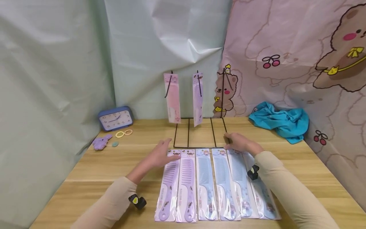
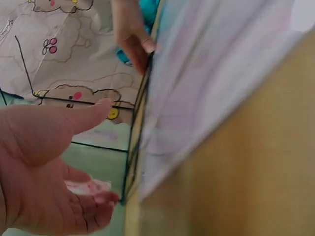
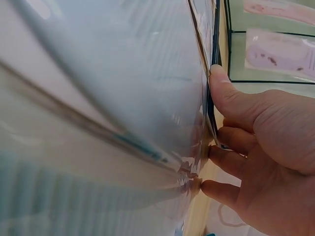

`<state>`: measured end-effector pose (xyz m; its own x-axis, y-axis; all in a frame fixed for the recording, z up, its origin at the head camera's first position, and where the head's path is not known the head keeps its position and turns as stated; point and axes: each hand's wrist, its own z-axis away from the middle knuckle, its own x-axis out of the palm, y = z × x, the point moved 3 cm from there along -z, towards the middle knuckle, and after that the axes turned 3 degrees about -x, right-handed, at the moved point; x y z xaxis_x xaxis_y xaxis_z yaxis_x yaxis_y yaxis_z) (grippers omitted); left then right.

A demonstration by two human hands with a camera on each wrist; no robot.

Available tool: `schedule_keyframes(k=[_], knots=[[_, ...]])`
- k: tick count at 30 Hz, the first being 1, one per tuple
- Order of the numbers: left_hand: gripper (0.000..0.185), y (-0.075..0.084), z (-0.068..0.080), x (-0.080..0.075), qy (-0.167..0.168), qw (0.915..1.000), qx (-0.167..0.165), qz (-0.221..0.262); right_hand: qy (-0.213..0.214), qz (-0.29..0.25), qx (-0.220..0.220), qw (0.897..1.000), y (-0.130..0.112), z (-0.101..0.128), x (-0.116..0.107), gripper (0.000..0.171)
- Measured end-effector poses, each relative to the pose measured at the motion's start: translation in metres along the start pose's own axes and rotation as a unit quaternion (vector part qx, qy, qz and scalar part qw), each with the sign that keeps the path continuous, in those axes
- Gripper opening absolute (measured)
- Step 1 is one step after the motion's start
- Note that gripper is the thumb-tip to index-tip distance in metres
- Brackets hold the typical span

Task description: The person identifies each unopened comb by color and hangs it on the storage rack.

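A black wire display rack (image 1: pixel 188 133) stands at the back of the table, and my right hand (image 1: pixel 239 142) grips the right front corner of its base. In the right wrist view the thumb (image 3: pixel 221 88) lies against the wire, the fingers beside it. My left hand (image 1: pixel 161 155) hovers over the purple packs' tops, thumb and fingers spread, holding nothing. Two packaged purple combs (image 1: pixel 187 186) and several packaged blue combs (image 1: pixel 204 184) lie in a row before the rack. From its prongs hang a pink comb pack (image 1: pixel 173 98) and a purple comb pack (image 1: pixel 197 101).
At the left back stand a blue clock (image 1: pixel 115 118), a purple plush-like figure (image 1: pixel 101 142), two small rings (image 1: pixel 119 134) and a green disc (image 1: pixel 115 144). A crumpled turquoise cloth (image 1: pixel 281 121) lies at the right back. Sheeting (image 1: pixel 166 38) hangs behind the table.
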<state>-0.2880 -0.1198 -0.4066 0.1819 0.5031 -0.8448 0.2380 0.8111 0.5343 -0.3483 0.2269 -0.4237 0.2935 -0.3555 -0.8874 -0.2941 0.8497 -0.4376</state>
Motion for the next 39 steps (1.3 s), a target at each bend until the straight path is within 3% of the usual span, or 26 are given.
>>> schedule_keyframes(k=[5, 10, 21, 24, 29, 32, 35, 39], knots=[[0.127, -0.009, 0.018, 0.019, -0.019, 0.9980, -0.052, -0.032, -0.001, 0.001, -0.006, 1.000, -0.002, 0.003, -0.004, 0.071], [0.144, -0.010, 0.021, 0.028, -0.008, 0.9970, -0.058, -0.050, -0.003, -0.004, 0.002, 1.000, -0.001, 0.003, -0.002, 0.071], [0.128, -0.011, 0.024, 0.021, -0.023, 0.9976, -0.061, -0.026, -0.003, -0.017, 0.018, 1.000, 0.001, 0.003, -0.001, 0.074], [0.118, -0.014, 0.025, 0.021, -0.018, 0.9987, -0.044, -0.018, -0.003, -0.022, 0.022, 1.000, 0.001, 0.005, -0.001, 0.074], [0.096, -0.018, 0.025, 0.024, -0.008, 0.9993, -0.002, 0.037, 0.000, -0.022, 0.018, 1.000, 0.001, 0.005, 0.000, 0.074], [0.094, -0.019, 0.026, 0.026, -0.021, 0.9950, 0.005, 0.098, -0.001, -0.024, 0.016, 1.000, 0.001, 0.005, 0.001, 0.074], [0.096, -0.020, 0.026, 0.028, -0.059, 0.9834, 0.006, 0.171, -0.001, -0.019, 0.010, 1.000, 0.001, 0.004, 0.001, 0.074], [0.099, -0.018, 0.026, 0.026, -0.125, 0.9581, 0.014, 0.258, 0.003, -0.020, 0.017, 1.000, 0.001, 0.004, 0.000, 0.073]])
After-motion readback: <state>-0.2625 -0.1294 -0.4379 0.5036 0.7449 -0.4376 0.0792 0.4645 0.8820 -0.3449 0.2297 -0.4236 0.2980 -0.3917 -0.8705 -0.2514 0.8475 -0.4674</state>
